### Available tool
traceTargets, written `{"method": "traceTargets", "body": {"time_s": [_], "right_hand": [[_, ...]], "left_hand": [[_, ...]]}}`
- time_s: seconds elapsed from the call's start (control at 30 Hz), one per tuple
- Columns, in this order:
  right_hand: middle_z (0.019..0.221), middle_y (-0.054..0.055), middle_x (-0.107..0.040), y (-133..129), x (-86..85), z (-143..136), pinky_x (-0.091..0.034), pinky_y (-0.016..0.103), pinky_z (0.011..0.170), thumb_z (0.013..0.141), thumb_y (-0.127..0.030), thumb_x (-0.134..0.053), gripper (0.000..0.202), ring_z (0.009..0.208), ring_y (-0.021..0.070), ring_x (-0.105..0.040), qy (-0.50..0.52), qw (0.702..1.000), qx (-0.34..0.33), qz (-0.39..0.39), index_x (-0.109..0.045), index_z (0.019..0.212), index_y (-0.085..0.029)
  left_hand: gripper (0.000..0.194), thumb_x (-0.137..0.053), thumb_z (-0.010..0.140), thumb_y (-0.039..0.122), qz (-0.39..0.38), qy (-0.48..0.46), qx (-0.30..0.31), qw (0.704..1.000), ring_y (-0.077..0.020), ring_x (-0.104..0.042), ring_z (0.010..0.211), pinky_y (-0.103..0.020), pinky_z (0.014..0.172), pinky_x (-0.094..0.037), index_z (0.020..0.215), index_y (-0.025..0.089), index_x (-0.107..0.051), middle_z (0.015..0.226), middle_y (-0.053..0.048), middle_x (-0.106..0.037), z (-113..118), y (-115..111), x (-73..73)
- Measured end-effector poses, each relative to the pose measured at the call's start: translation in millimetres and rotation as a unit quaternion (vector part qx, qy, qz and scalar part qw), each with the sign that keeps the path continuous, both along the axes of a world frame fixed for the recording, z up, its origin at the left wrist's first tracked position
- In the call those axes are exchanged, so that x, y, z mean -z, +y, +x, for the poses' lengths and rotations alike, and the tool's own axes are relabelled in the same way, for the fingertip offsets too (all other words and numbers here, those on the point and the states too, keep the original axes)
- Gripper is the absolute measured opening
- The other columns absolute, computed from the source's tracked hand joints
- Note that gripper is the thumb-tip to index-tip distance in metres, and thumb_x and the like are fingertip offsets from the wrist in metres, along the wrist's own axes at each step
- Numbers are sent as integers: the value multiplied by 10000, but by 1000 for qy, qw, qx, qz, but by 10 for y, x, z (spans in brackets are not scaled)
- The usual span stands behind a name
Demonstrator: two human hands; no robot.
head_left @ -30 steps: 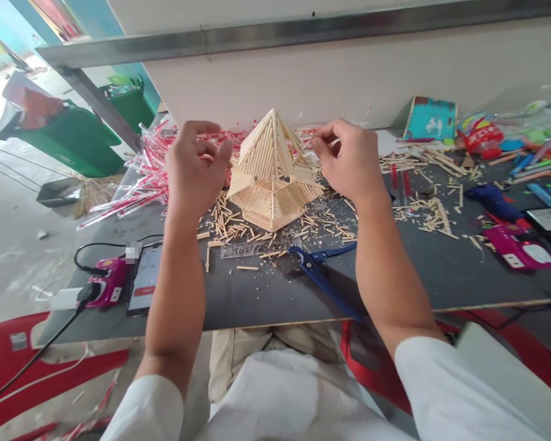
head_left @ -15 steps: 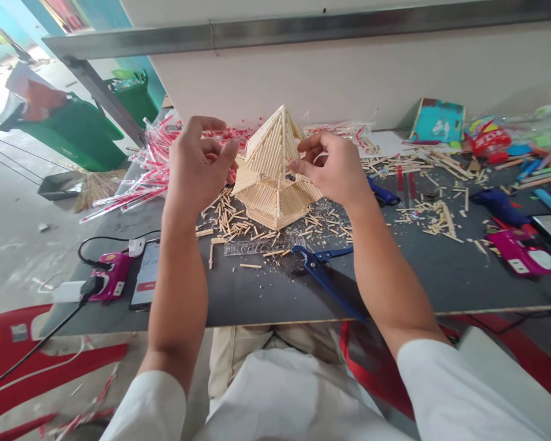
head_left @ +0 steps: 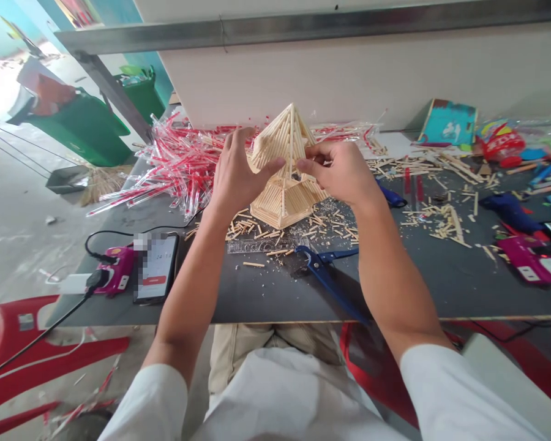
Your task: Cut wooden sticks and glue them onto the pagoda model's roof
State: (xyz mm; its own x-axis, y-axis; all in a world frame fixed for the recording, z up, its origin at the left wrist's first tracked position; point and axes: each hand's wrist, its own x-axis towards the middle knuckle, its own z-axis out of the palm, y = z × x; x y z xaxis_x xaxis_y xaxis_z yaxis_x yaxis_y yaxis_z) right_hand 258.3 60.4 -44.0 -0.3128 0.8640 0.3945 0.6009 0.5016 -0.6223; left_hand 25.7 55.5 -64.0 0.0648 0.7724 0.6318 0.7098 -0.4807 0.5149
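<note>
A model pavilion built of thin wooden sticks stands upright on the dark table, with a pointed roof above a wider, many-sided base. My left hand is at its left side, fingers and thumb spread apart around the roof; the thumb tip reaches across the front of the model. On the other side, my right hand has thumb and forefinger pinched together close to the roof's right lower edge. What lies between those fingertips is too small to make out. The hands cover parts of the model's left and right sides.
Cut stick pieces litter the table around the model. In front lie a clear ruler and a blue-handled cutter. Red-and-clear plastic wrappers are heaped at left, near a phone and a purple power strip.
My left hand has moved right, from beside the model to its roof, its fingers opening wider. My right hand stays pinched by the roof's right side. The view has shifted slightly.
</note>
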Motion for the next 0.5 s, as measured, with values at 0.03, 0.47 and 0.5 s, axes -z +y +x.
{"method": "traceTargets", "body": {"time_s": [0.03,0.47,0.5], "right_hand": [[807,43,-699,-1,-2,-2,-489,308,685,951,-549,-655,390,689,162,-580,-9,1000,-1,3,-741,1010,-173],[733,34,-630,-59,-97,-86,-483,330,700,988,-441,-617,301,690,172,-548,-67,998,22,4,-716,905,-169],[726,31,-622,-67,-103,-92,-481,331,703,989,-426,-620,288,685,170,-543,-73,997,27,6,-715,905,-168]], "left_hand": [[718,-769,822,646,-1,1,2,1000,-392,-531,1388,-593,1149,-454,1385,279,-517,1398,-135,-606,0,30,45],[645,-700,865,674,-44,8,16,999,-372,-626,1261,-538,1073,-516,1329,252,-549,1374,-155,-624,74,3,26],[639,-701,865,670,-44,10,17,999,-370,-627,1261,-534,1070,-519,1322,251,-549,1373,-155,-625,77,-4,23]]}}
